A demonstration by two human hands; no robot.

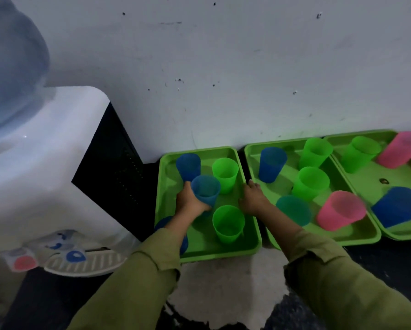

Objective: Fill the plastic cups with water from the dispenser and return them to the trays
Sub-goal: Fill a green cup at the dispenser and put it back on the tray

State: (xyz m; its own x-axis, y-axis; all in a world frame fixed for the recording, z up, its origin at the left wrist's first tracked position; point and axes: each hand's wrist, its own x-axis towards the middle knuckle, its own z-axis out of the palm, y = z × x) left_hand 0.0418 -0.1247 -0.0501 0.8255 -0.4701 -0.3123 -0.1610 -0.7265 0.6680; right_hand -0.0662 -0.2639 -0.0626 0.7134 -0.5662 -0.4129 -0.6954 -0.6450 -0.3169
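My left hand [190, 201] grips a blue plastic cup [205, 190] over the middle of the left green tray [162, 201]. That tray also holds another blue cup [188, 165], two green cups [225, 173] [228, 223], and a blue cup [184, 241] partly hidden under my left sleeve. My right hand [252, 198] rests on the tray's right rim, fingers curled over the edge. The white water dispenser [40, 177] stands at the left, with a red tap [24, 262] and a blue tap [75, 256] above its drip grille [97, 262].
A middle green tray [356, 236] carries blue, green, teal and pink cups. A third green tray [376, 189] at the far right holds green, pink and blue cups. A white wall runs behind. The floor in front is dark with a pale worn patch [223, 287].
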